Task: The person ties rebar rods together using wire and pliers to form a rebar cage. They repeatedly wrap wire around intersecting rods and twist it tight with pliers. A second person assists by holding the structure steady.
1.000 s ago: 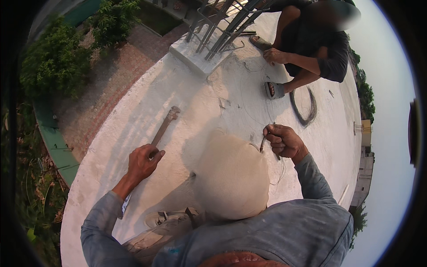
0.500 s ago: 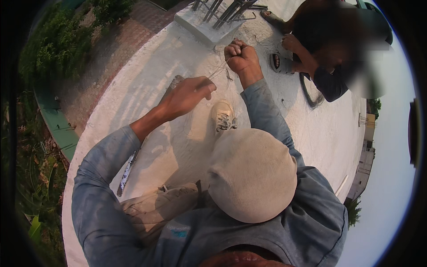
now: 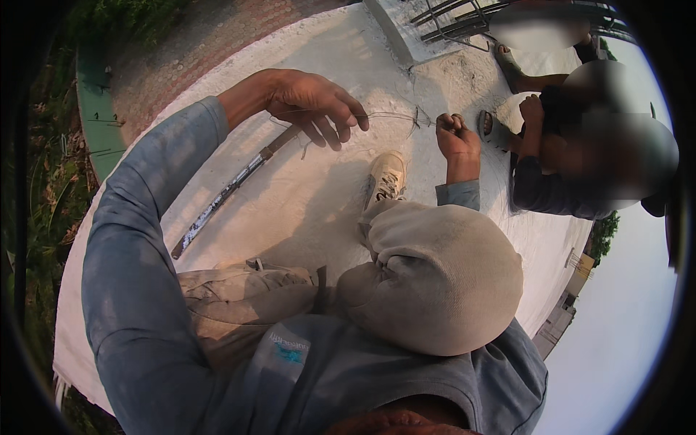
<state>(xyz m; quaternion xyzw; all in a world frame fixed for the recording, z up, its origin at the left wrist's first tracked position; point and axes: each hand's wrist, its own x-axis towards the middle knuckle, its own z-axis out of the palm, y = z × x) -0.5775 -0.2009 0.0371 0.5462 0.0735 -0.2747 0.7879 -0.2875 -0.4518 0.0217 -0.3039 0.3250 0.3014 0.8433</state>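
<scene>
Thin wire [image 3: 391, 114] runs in loose strands between my two hands, above a pale concrete surface. My left hand [image 3: 312, 105] has bent, slightly parted fingers, with strands passing across them and a loose end hanging below. The wire's other end meets the fingertips of my right hand [image 3: 460, 143], which is closed in a pinch. Below my left hand lies a long, narrow bar [image 3: 225, 196], dark with white speckles and a brown upper end. My beige shoe [image 3: 388, 176] rests on the concrete between my hands, and my bent knee [image 3: 442, 275] hides part of my right arm.
Steel reinforcing bars [image 3: 464, 23] rise from a concrete block [image 3: 388, 29] at the far side. A person in dark clothing [image 3: 536, 185] crouches at the right, one sandalled foot [image 3: 494, 129] close to my right hand. Paving [image 3: 174, 65] and greenery lie beyond the left edge.
My hands are farther apart, the wire stretched between them; my left hand has turned, fingers downward. The view has shifted, so bar, block and crouching person appear elsewhere in the picture.
</scene>
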